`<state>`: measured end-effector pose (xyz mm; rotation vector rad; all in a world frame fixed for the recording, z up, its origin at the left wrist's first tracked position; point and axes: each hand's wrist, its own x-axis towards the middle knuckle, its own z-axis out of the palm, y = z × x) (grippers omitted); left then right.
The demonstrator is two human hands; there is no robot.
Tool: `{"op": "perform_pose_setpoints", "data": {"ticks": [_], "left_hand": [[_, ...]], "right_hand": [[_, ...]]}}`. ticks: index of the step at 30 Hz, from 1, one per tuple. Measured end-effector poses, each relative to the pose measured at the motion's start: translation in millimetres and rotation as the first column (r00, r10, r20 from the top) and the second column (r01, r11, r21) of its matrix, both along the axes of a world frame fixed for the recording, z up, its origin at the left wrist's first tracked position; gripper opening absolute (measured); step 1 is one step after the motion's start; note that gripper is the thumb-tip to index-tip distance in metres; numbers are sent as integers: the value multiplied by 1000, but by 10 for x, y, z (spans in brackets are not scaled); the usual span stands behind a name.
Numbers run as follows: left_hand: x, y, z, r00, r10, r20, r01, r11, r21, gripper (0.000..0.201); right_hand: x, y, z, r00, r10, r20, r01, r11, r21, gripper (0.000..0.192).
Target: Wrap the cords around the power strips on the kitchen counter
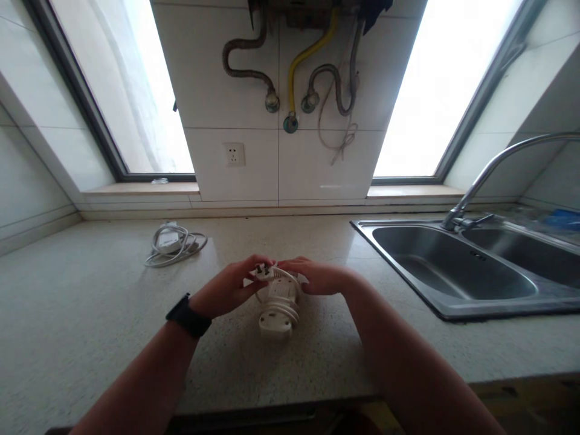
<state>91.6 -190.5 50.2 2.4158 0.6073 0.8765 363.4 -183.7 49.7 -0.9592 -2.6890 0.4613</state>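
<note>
A white power strip (277,308) lies on the speckled countertop (90,314) with its cord wound around its body. My left hand (229,289), with a black watch on the wrist, pinches the strip's plug (264,272) at the far end. My right hand (317,277) rests on the strip's far right side, fingers on the cord beside the plug. Both hands meet over the far end of the strip.
A second coiled white cable with an adapter (174,244) lies at the back left. A steel double sink (457,272) with a curved faucet (487,175) fills the right. A wall socket (234,154) sits on the tiled wall below hoses, between two bright windows.
</note>
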Motion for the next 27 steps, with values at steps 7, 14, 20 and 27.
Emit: {"op": "perform_pose_setpoints", "data": {"ticks": [7, 14, 20, 27], "left_hand": [[1, 19, -12, 998, -53, 43, 56, 994, -89, 34], [-16, 33, -2, 998, -46, 52, 52, 991, -123, 29], [15, 57, -38, 991, -92, 101, 101, 990, -96, 30], [-3, 80, -30, 998, -25, 64, 30, 997, -73, 49]], "right_hand": [[-64, -74, -50, 965, -202, 168, 183, 975, 123, 76], [-84, -79, -58, 967, -186, 173, 163, 977, 140, 67], [-64, -68, -80, 979, -154, 132, 131, 977, 168, 61], [-57, -53, -89, 984, -118, 131, 92, 978, 188, 51]]}}
